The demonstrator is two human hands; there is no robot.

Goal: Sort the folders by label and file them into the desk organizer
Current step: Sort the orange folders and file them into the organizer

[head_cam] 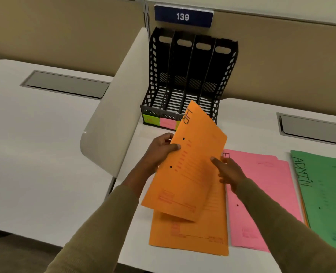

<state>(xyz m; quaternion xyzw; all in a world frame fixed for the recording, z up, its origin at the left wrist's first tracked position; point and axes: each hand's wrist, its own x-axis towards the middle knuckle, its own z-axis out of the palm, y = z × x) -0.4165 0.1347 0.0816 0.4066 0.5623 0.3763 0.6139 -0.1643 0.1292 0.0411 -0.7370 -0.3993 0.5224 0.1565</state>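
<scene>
White desk (251, 123) bears black organizer (184, 79), orange (188, 237), pink (261, 194), green folders (326, 198).

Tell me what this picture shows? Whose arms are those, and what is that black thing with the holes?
Those arms belong to a person wearing a camera on their head, so you see what they see, looking down at a white desk. The left hand grips an orange folder marked "HR", lifted off the desk. The right hand touches its other edge. More orange folders lie flat underneath. Beside them lie pink folders and a green folder marked "ADMIN". The black thing is a file rack with four upright slots, all empty, and coloured sticky labels on its front. Above it a blue sign reads 139.
</scene>
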